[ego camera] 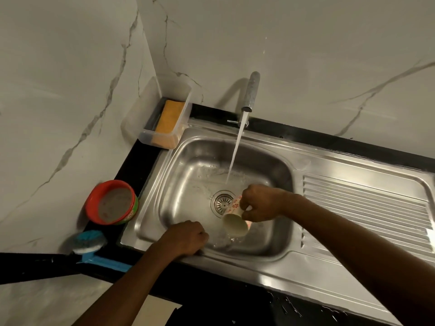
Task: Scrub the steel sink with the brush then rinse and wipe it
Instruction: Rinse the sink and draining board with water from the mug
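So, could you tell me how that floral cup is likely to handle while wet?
The cup, gripped by the right hand over the wet sink, is probably slippery. It looks thin-walled, so likely light. Round and tapered, it would probably roll in a curve if laid down.

**Free room and obstacles at the sink**

Sink, seen from above. The far-left part of the basin floor lies open. The stream from the tap falls through the middle. The right hand and its tilted cup fill the near centre beside the drain. The left hand, fingers curled, blocks the near rim. The drainboard, right, offers flat room. Tub, bowl and brush crowd the left ledge.
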